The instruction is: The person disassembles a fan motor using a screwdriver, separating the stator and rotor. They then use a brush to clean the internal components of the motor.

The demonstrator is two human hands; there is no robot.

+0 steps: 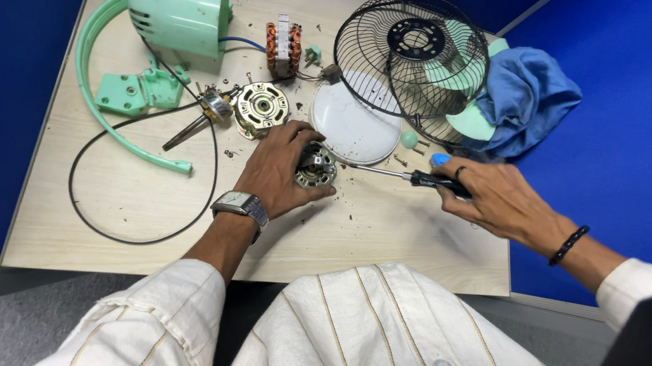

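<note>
My left hand point(277, 168), with a wristwatch on the wrist, grips a round metal motor part point(317, 166) on the wooden table point(135, 202). My right hand point(496, 198) holds a screwdriver point(412, 177) with a black handle. Its thin shaft points left and its tip reaches the motor part. A second metal motor cover point(261, 108) lies just above my left hand.
A mint green fan housing point(178, 11) and a curved green ring point(90, 66) lie at the back left, with a black cable point(102, 141) looping forward. A copper-wound stator point(283, 46), a white disc point(357, 125), a black wire fan guard point(414, 58) and a blue cloth point(528, 96) lie behind. Small screws are scattered about.
</note>
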